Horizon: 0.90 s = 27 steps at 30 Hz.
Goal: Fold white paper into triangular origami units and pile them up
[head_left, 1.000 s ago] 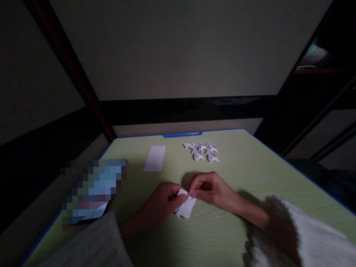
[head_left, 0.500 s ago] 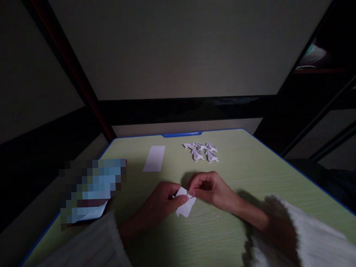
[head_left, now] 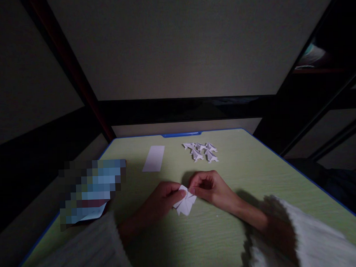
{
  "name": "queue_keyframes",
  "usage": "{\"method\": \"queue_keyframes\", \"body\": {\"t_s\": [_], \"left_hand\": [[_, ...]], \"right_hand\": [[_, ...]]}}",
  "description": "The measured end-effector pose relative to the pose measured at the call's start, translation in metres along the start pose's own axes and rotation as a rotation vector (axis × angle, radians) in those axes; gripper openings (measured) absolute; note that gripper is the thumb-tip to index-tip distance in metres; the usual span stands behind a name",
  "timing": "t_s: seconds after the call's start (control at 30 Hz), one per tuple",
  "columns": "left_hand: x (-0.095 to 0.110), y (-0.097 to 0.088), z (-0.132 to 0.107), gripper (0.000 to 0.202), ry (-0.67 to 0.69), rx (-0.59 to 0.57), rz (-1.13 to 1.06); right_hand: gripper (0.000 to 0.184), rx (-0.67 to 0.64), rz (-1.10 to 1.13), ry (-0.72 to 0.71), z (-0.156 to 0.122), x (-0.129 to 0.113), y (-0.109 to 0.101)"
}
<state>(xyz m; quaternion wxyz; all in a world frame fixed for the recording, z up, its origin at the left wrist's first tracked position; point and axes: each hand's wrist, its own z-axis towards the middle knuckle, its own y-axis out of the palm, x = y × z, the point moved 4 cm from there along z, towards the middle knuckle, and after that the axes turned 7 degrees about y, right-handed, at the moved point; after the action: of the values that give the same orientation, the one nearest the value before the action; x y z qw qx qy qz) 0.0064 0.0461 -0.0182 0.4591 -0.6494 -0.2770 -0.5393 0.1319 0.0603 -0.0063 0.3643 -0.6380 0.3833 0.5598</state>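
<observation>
A small piece of white folded paper (head_left: 186,206) with pointed flaps and creases is held just above the table. My left hand (head_left: 165,198) pinches its left side, the thumb lying on top of the paper. At its upper right edge, my right hand (head_left: 210,187) grips a flap between thumb and fingers. Both hands are closed on the same paper, and the fingertips beneath it are hidden. Beyond the hands, several white origami figures (head_left: 197,155) sit grouped on the table.
A flat white paper sheet (head_left: 154,158) lies at the back left of the light green table (head_left: 249,174). On the left stands a blurred-out object (head_left: 99,187) with a bluish surface. A blue strip (head_left: 181,134) marks the table's far edge, close to a wall panel.
My left thumb has shifted slightly up on the folded paper, and the paper has turned a little, with its flaps spread differently. My right hand stays nearly in place.
</observation>
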Motion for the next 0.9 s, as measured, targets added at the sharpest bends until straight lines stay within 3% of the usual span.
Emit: {"method": "queue_keyframes", "body": {"t_s": [0.47, 0.9], "left_hand": [[0.003, 0.0028, -0.0007, 0.019, -0.009, -0.049, -0.008], [0.0042, 0.0033, 0.0005, 0.021, -0.015, -0.011, -0.006]], "right_hand": [[0.008, 0.035, -0.053, -0.046, -0.0009, 0.0028, -0.0026], [0.008, 0.119, -0.136, -0.121, -0.0056, 0.0027, 0.0002]]}}
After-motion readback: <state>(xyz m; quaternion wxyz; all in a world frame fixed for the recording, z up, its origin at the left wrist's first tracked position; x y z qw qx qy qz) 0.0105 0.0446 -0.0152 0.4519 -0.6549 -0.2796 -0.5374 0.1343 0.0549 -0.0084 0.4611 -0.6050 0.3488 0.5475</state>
